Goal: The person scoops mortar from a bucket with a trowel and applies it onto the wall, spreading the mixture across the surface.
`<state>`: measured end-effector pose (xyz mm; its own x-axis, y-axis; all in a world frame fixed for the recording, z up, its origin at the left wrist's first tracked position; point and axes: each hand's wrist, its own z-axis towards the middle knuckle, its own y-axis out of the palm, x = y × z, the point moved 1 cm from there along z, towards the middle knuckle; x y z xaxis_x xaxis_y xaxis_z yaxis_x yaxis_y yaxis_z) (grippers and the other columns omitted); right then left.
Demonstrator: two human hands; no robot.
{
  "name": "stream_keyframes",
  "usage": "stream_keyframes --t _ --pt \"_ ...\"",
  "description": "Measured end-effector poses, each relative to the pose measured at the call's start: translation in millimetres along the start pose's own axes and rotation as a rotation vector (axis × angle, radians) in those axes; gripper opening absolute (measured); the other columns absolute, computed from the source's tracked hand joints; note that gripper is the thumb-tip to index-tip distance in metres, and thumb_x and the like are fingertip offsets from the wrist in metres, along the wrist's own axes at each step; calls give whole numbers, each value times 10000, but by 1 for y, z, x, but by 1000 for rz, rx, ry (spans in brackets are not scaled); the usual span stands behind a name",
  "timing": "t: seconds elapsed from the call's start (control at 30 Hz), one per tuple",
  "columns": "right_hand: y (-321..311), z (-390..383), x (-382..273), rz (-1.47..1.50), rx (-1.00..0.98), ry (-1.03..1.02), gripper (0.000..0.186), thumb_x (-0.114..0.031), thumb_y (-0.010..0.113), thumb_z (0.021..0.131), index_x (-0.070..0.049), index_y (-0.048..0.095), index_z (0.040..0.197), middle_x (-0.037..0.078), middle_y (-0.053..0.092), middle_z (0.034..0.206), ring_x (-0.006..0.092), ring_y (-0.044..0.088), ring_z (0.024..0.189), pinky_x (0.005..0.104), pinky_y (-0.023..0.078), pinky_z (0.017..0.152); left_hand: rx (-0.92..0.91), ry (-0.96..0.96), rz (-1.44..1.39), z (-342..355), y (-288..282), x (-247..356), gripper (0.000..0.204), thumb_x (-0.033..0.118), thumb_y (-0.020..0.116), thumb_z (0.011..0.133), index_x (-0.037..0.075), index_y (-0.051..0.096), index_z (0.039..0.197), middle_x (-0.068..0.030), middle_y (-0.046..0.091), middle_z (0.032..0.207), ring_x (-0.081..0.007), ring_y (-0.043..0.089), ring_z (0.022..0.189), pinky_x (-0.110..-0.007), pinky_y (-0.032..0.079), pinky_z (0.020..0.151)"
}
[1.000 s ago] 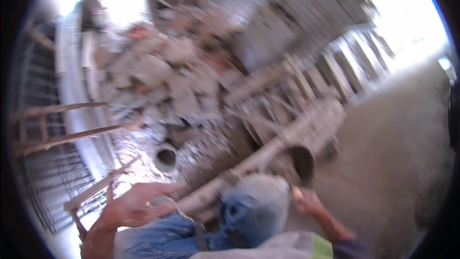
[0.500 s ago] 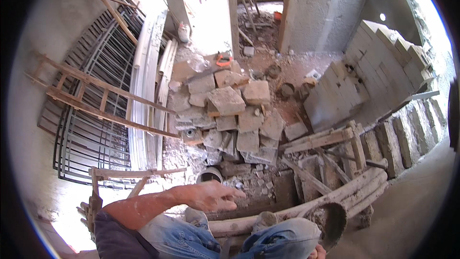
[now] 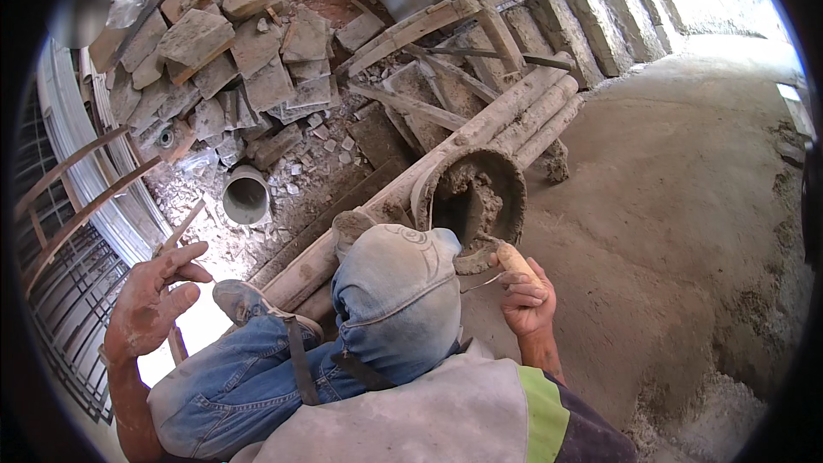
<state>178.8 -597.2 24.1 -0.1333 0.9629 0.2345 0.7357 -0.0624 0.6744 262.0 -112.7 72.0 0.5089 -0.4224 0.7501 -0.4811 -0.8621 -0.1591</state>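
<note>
My left hand [image 3: 159,300] is raised at the lower left beside my bent, denim-clad leg [image 3: 240,364], fingers apart and loosely curled, holding nothing visible. My right hand [image 3: 527,304] grips the wooden handle [image 3: 514,261] of a trowel just below a round, mortar-crusted bucket [image 3: 514,206] with wet mortar [image 3: 480,210] inside. The trowel's blade is hard to make out at the bucket's lower edge. The bucket rests against long wooden poles [image 3: 540,111], and my shoes are at those poles.
Smeared grey mortar surface [image 3: 660,223] fills the right, beside rough steps [image 3: 574,34]. Stacked broken blocks [image 3: 193,43], a grey pipe [image 3: 244,201] and rubble lie ahead. Metal grilles [image 3: 69,334], long pale strips [image 3: 86,154] and a wooden ladder [image 3: 86,214] are at the left. A timber frame [image 3: 446,17] stands beyond the poles.
The view has swung, bringing more of the grey surface at the right into sight. My left hand is further left with fingers raised. My right hand and trowel now show clearly at the bucket.
</note>
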Motion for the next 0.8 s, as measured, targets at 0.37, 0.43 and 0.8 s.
stream_keyframes --t 0.37,0.43,0.8 --pt "85 -84 0 -1129 224 -9 527 -313 376 916 93 350 1250 144 559 676 169 558 459 261 431 346 0 127 44 3 3 12 622 420 613 831 -46 497 1226 -158 645 887 -202 600 812 -332 457 759" --pt "121 -80 11 -1677 402 -39 535 -317 475 861 40 395 1252 154 574 688 179 587 509 289 467 391 1 121 75 -2 0 12 643 451 611 822 -42 503 1220 -158 649 875 -204 607 810 -332 455 765" --pt "22 31 -12 -3235 371 -89 424 -215 530 818 -90 450 1215 207 599 863 397 606 800 496 481 716 6 188 76 -14 5 15 674 506 610 812 -28 516 1214 -133 628 896 -158 575 742 -299 468 650"
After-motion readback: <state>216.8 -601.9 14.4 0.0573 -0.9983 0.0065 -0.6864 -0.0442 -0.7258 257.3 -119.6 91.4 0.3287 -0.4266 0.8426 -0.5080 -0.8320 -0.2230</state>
